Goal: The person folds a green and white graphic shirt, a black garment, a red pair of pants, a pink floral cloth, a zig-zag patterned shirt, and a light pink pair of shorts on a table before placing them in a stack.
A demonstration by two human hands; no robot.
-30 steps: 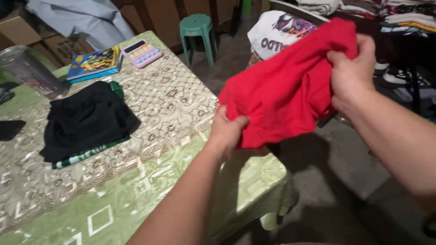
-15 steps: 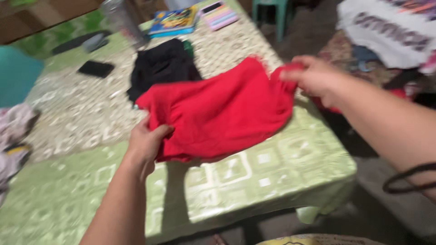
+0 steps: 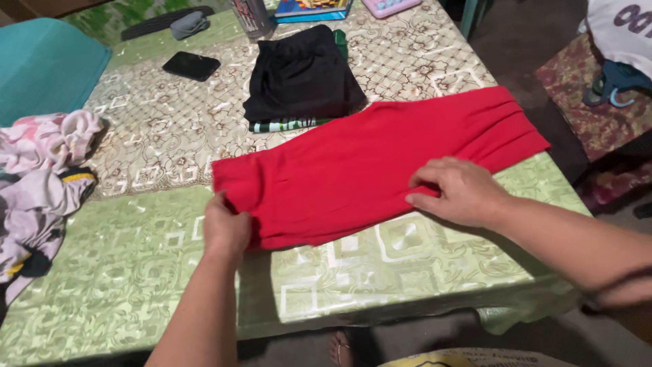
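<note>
A view from above of a table (image 3: 421,261) covered in a glossy green patterned cloth, with a beige lace-print runner across its far half. A red garment (image 3: 367,170) lies spread flat across the near-middle of the table, running from the left-centre up toward the right edge, where its far end shows a few soft pleats. The person's left hand (image 3: 226,228) grips the garment's near-left corner, fingers curled closed around the fabric edge. The right hand (image 3: 456,190) rests palm-down on the lower edge of the red cloth toward the right, fingers bent and pressing the fabric to the table (whether they pinch a fold underneath cannot be told). Just beyond the red garment, touching or nearly touching its far edge, sits a folded black garment (image 3: 301,76) stacked on a green-and-white striped piece (image 3: 282,125). Farther back on the left lies a dark phone (image 3: 191,65), flat on the runner. At the table's far edge are the base of a clear plastic jar (image 3: 250,15), a colourful book (image 3: 312,9) and a pastel calculator (image 3: 388,6), all partly cut off by the frame. On the left edge of the table lies a loose heap of pale pink and lilac clothes (image 3: 41,173), with a teal chair back (image 3: 47,64) behind it. To the right, off the table, blue hangers (image 3: 614,81) rest on a dark red patterned cushion.
</note>
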